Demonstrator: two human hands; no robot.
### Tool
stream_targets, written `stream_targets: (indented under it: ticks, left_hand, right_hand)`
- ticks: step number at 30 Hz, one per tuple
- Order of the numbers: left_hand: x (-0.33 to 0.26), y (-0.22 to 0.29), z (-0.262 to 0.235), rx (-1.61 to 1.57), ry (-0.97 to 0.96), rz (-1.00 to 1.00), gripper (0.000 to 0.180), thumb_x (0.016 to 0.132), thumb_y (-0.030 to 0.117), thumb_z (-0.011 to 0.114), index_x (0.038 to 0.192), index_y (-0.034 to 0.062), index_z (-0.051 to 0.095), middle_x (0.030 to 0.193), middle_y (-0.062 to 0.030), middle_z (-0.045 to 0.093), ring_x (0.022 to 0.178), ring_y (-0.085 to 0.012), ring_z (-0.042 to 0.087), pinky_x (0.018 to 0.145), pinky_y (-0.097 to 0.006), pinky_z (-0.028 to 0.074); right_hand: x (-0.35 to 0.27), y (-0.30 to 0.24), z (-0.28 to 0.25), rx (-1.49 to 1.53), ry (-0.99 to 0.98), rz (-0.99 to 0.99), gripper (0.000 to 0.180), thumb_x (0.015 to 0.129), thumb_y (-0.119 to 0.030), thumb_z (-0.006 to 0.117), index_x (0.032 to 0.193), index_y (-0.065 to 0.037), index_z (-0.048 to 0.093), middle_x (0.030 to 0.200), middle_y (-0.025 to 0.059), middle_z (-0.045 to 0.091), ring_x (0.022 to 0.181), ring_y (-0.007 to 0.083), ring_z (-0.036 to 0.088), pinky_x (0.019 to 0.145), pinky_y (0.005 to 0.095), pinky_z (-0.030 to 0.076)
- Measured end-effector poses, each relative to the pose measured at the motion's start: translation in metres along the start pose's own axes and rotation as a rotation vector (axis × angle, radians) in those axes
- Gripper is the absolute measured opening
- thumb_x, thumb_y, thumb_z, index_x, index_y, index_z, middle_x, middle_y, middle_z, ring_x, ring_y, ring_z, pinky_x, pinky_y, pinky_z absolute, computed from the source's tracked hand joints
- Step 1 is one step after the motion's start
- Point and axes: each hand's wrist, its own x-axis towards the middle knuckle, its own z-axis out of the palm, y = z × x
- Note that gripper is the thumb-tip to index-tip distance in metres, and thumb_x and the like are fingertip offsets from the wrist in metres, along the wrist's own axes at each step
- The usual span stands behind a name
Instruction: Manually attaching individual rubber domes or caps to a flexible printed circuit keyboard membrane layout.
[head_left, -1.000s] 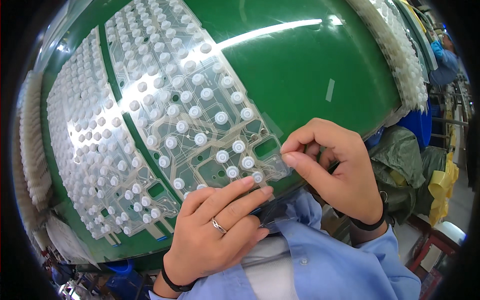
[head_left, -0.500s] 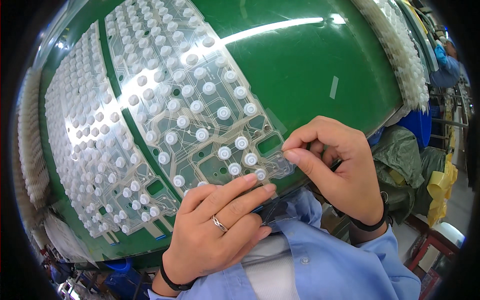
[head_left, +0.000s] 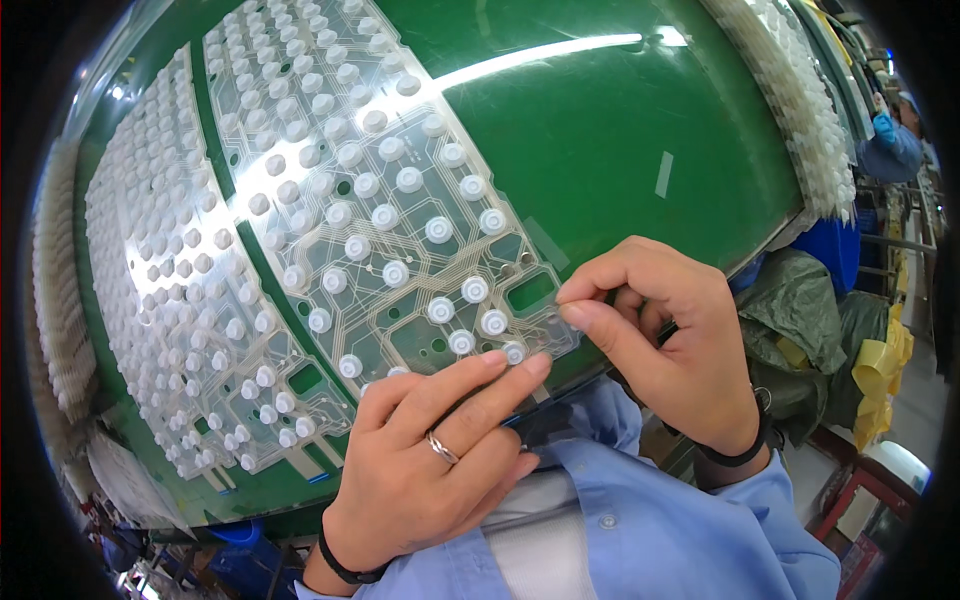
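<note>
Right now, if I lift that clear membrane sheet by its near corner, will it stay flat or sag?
Probably sag: the clear membrane sheet looks film-thin, with the green table showing through it. It likely weighs little, so the left hand resting on its near edge may be all that steadies it. The white rubber domes look separate and might shift if the sheet flexes.

The person is wearing a light blue button-up shirt (head_left: 640, 520) with a white button. The left hand (head_left: 430, 470) is wearing 1 silver ring (head_left: 442, 447) and a black wristband (head_left: 345, 568); the right hand (head_left: 670, 350) is wearing another black wristband (head_left: 745, 452).
</note>
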Motion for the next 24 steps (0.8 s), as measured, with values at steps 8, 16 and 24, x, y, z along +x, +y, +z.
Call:
stream_targets:
  ticks: [8,16,24]
  left_hand:
    - [-0.001,0.001,0.000,0.052,-0.039,0.002,0.021,0.072,0.024,0.072,0.070,0.0130,0.055,0.127,-0.0028,0.064,0.111,-0.0240,0.056,0.082,-0.037,0.038]
    - [0.001,0.002,0.000,0.052,-0.043,-0.008,0.021,0.071,0.024,0.073,0.070,0.0130,0.054,0.127,-0.0026,0.064,0.110,-0.0239,0.056,0.081,-0.037,0.038]
    - [-0.001,0.001,-0.002,0.052,-0.044,-0.007,0.021,0.073,0.023,0.072,0.069,0.0123,0.054,0.125,-0.0030,0.065,0.108,-0.0243,0.056,0.080,-0.037,0.038]
  right_hand:
    - [-0.002,0.009,-0.009,-0.052,-0.067,-0.125,0.017,0.079,0.004,0.069,0.095,-0.002,0.068,0.080,0.0053,0.062,0.054,0.0081,0.047,0.048,0.0227,0.036]
    - [-0.003,0.013,-0.008,-0.088,-0.054,-0.206,0.017,0.079,0.006,0.067,0.095,-0.003,0.067,0.084,0.0095,0.065,0.064,0.0185,0.060,0.053,0.0273,0.046]
    - [-0.004,0.012,-0.003,-0.112,-0.013,-0.232,0.017,0.079,0.006,0.068,0.094,-0.003,0.067,0.085,0.0107,0.066,0.068,0.0225,0.064,0.056,0.0296,0.049]
